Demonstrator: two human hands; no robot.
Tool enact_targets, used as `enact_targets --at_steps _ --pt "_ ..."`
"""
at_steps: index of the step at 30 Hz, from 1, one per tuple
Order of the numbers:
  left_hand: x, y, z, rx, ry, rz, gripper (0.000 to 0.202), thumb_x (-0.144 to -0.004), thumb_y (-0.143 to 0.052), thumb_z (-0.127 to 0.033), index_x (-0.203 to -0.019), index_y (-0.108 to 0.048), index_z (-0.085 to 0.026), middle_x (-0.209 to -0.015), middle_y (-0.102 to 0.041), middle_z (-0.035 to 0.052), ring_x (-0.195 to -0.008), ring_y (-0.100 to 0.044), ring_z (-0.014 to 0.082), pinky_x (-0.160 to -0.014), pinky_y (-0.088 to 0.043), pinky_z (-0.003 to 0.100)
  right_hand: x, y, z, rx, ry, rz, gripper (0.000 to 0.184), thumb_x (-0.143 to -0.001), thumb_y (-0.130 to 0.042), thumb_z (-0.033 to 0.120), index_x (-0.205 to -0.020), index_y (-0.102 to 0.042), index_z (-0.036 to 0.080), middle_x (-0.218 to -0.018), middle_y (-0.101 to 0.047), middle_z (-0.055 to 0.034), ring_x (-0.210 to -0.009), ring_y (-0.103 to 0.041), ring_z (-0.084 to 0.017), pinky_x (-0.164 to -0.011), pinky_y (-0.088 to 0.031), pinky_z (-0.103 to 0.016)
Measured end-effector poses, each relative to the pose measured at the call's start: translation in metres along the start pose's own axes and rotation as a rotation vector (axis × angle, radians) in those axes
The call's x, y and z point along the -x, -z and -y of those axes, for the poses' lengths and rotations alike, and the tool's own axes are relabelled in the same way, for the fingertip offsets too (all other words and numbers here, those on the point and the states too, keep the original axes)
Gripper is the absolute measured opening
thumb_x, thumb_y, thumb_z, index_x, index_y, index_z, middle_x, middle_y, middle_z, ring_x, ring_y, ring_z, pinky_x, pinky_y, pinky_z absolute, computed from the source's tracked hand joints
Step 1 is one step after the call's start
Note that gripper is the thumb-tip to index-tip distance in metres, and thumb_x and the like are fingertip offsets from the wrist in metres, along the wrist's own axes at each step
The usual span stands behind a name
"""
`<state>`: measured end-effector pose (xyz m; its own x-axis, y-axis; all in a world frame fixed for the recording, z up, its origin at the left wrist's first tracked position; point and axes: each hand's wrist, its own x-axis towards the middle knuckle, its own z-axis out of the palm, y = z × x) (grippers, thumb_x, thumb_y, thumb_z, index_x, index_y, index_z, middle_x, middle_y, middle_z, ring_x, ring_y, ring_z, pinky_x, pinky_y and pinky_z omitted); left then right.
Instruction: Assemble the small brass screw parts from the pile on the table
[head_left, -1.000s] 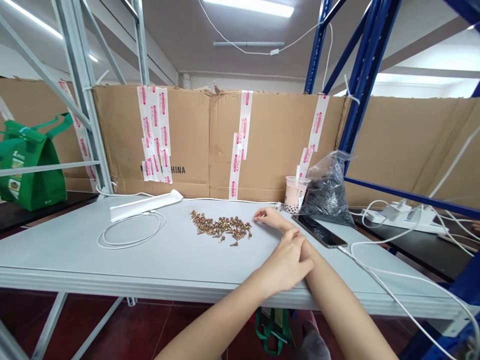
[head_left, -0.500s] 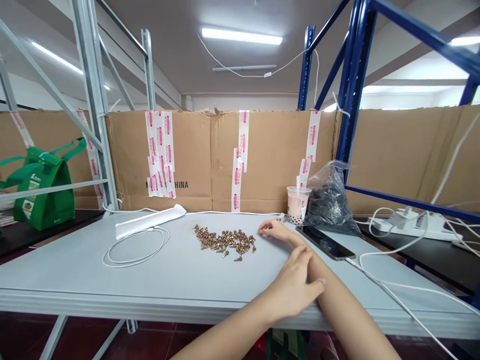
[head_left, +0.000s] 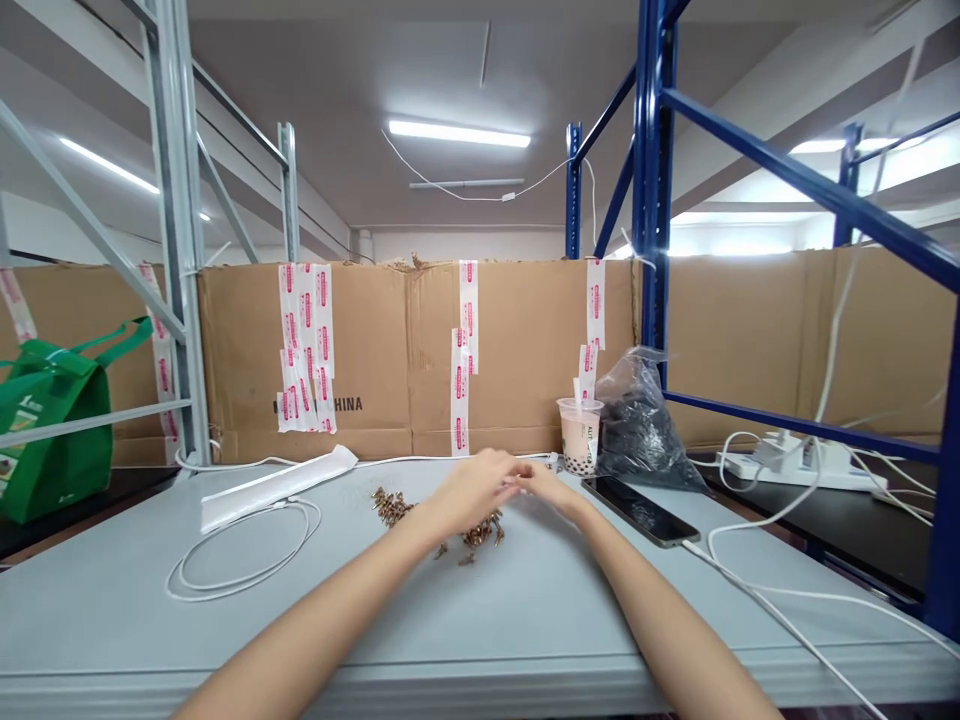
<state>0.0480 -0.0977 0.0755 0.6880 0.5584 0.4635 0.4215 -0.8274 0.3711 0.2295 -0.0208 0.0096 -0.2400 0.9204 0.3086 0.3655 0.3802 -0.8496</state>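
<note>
Small brass-coloured screws lie in a loose pile on the grey table, and part of the pile is hidden behind my left hand. My left hand hovers over the pile, palm down, with its fingers bent and closed. Just beyond the pile's right side, my right hand has its fingers pressed together. The fingertips of both hands meet or overlap. Whatever lies between them is too small or hidden to make out. A few screws lie at the near edge of the pile.
A white tray-like strip and a coiled white cable lie at left. A drink cup, a plastic bag of dark contents and a phone stand or lie at right. Cardboard walls the back; a power strip sits far right.
My left hand has moved from over the right forearm forward and left to the pile, meeting my right hand's fingertips. The camera view has tilted up and shifted slightly.
</note>
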Motion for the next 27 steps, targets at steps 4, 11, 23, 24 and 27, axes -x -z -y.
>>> enact_targets --at_steps 4,11,23,24,27 --pt "0.011 0.013 0.065 -0.265 -0.008 -0.232 0.023 -0.082 -0.046 -0.031 -0.101 -0.052 -0.02 -0.101 -0.056 0.0051 -0.097 -0.047 0.0175 -0.084 -0.036 0.03 0.001 -0.017 0.015 -0.188 0.017 0.092 0.041 -0.06 -0.062 0.044 -0.09 -0.055 0.018 -0.08 -0.063 -0.0046 -0.059 -0.051 -0.012 -0.059 -0.036 -0.027" --pt "0.028 -0.001 0.098 -0.357 -0.103 -0.185 0.025 -0.085 -0.04 -0.032 -0.102 -0.054 -0.022 -0.098 -0.057 0.0061 -0.093 -0.049 0.0187 -0.081 -0.037 0.031 0.002 -0.029 0.024 -0.21 0.051 0.126 0.037 -0.062 -0.063 0.044 -0.089 -0.054 0.02 -0.082 -0.065 -0.0032 -0.061 -0.054 -0.013 -0.061 -0.036 -0.028" --pt "0.027 -0.016 0.103 -0.692 -0.367 -0.278 0.019 -0.087 -0.036 -0.026 -0.086 -0.052 -0.017 -0.077 -0.053 0.0023 -0.072 -0.048 0.015 -0.061 -0.036 0.026 0.003 -0.036 0.029 -0.239 0.077 0.15 0.042 -0.053 -0.071 0.04 -0.083 -0.057 0.014 -0.064 -0.06 -0.0008 -0.054 -0.05 -0.01 -0.06 -0.039 -0.026" --pt "0.027 -0.018 0.102 -0.711 -0.378 -0.29 0.019 -0.087 -0.035 -0.025 -0.08 -0.051 -0.016 -0.074 -0.052 0.002 -0.07 -0.048 0.0147 -0.059 -0.035 0.026 0.002 -0.036 0.027 -0.238 0.083 0.152 0.042 -0.054 -0.071 0.04 -0.084 -0.057 0.013 -0.064 -0.06 -0.001 -0.053 -0.05 -0.01 -0.06 -0.039 -0.026" --pt "0.026 -0.023 0.098 -0.765 -0.392 -0.332 0.019 -0.087 -0.035 -0.022 -0.076 -0.048 -0.016 -0.071 -0.051 0.0016 -0.067 -0.047 0.0142 -0.057 -0.033 0.026 0.0 -0.036 0.023 -0.254 0.095 0.154 0.04 -0.056 -0.07 0.039 -0.084 -0.056 0.013 -0.06 -0.059 -0.0002 -0.051 -0.05 -0.01 -0.058 -0.039 -0.026"
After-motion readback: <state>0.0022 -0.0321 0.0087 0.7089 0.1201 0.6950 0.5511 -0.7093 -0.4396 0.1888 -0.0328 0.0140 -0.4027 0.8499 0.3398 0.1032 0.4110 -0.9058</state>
